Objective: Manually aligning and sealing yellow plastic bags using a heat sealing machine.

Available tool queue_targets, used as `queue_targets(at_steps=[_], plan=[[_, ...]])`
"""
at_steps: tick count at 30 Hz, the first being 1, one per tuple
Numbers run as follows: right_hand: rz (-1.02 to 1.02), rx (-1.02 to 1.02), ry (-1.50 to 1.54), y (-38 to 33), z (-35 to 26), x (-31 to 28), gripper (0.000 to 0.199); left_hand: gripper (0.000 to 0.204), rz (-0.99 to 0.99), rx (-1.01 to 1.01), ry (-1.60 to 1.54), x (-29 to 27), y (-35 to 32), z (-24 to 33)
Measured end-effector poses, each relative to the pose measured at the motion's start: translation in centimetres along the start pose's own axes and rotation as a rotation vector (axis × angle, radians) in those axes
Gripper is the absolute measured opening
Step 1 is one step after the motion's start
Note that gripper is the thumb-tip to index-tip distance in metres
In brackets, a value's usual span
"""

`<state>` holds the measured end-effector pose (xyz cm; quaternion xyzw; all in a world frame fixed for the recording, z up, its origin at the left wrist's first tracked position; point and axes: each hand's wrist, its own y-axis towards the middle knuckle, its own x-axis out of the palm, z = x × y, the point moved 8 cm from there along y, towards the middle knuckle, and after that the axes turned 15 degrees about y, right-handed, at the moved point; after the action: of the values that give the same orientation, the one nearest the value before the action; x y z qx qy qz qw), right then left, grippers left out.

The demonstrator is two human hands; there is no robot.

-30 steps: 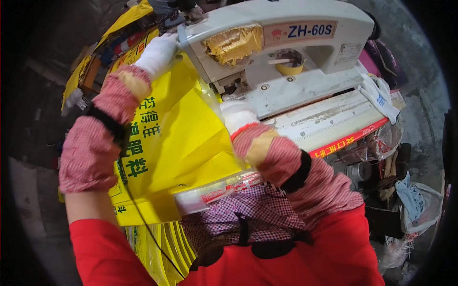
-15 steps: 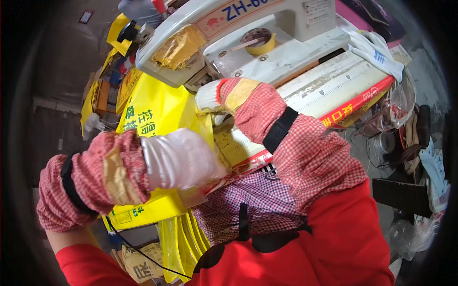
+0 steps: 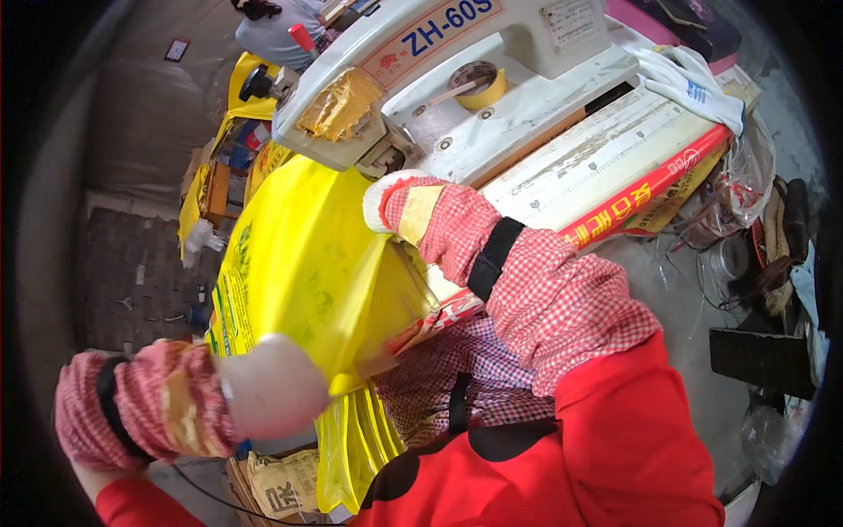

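Yellow printed plastic bag [image 3: 307, 255] drapes beside the blue-lettered sewing machine [image 3: 562, 61], gloved right hand [image 3: 384, 198] at its upper edge, left hand [image 3: 277, 386] low, well apart; their grip I can't tell. Yellow characters [image 3: 619, 207] mark the red strip [image 3: 665, 182] along the surface [image 3: 606, 162].

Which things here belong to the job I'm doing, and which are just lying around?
Seemingly in use:
large yellow plastic bag, at your white-gloved right hand
grey-white metal machine with a curved arm

Apparently lying about:
yellow ring-shaped tape roll
white cloth gloves, right of the roll
flat black rectangular board
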<state>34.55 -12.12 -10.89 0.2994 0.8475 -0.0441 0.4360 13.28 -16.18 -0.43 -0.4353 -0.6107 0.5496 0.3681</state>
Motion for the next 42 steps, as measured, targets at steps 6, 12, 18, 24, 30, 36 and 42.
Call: queue_targets(at_steps=[6,12,18,24,30,36,42], plan=[[0.044,0.312,0.120,-5.0,-2.9,3.8,0.023,0.012,0.614,0.181,0.061,-7.7,5.7,3.1],[0.241,0.538,0.397,-8.1,-2.1,2.1,0.025,0.018,0.703,0.231,-0.043,-7.6,5.7,1.4],[0.375,-0.151,0.205,-3.2,-5.5,3.5,0.028,0.025,0.159,-0.209,0.076,-5.5,4.0,-9.8],[0.266,-0.289,0.182,-3.2,-3.4,4.7,0.028,0.011,-0.008,-0.427,-0.380,0.8,4.0,-4.3],[-0.347,0.395,0.265,0.6,1.6,7.9,0.017,0.014,0.283,-0.141,0.066,-8.5,3.3,-5.7],[-0.415,-0.092,0.388,-4.3,-4.3,4.9,0.029,0.029,0.067,-0.531,0.288,-7.2,-1.2,-14.6],[0.014,-0.208,0.568,-4.2,-3.5,5.1,0.029,0.029,0.027,-0.519,0.525,-8.4,-1.3,-15.4]])
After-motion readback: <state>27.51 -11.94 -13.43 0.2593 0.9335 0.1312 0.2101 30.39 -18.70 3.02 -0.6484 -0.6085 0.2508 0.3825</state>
